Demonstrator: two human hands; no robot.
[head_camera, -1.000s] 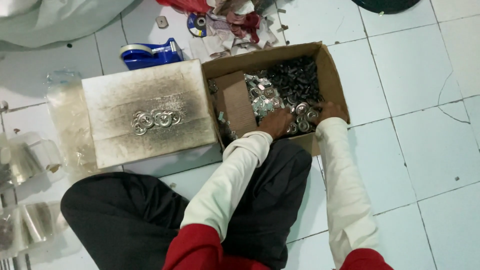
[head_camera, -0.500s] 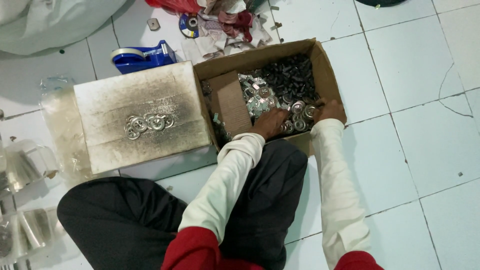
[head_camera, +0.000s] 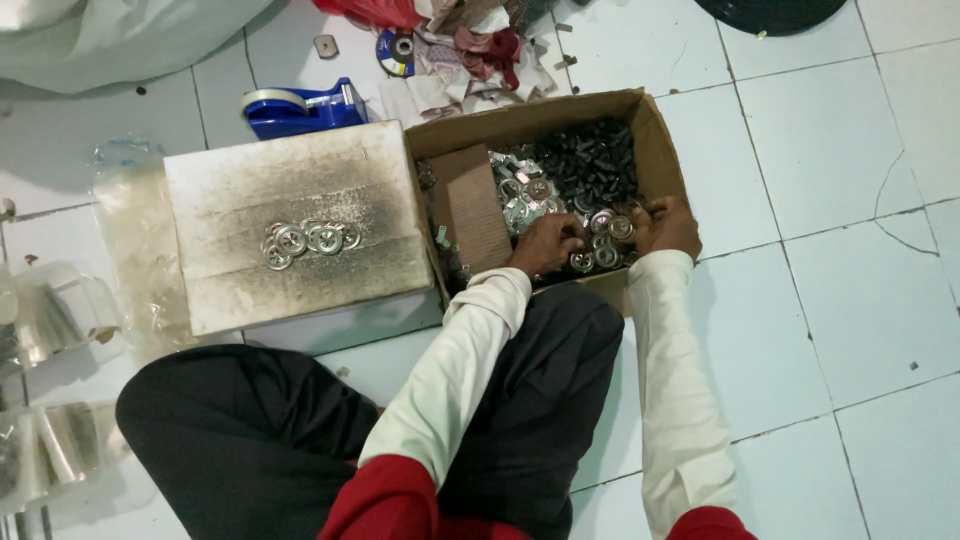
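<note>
Cardboard walls of the open brown box (head_camera: 655, 150), centre frame, hem your hands; white tile lies open at right. Left hand (head_camera: 545, 243) and right hand (head_camera: 665, 225), fingers curled, dig among round silver metal rings (head_camera: 603, 240); actual grip unclear.

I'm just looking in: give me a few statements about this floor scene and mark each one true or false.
1. Both hands are inside the cardboard box. True: the left hand and right hand rest among the metal parts.
2. A small pile of rings lies on the flat grey box. True.
3. The tape dispenser is red. False: it is blue.
4. The cardboard box is closed. False: it is open, with its contents showing.
5. The floor is carpeted. False: white tiles.
</note>
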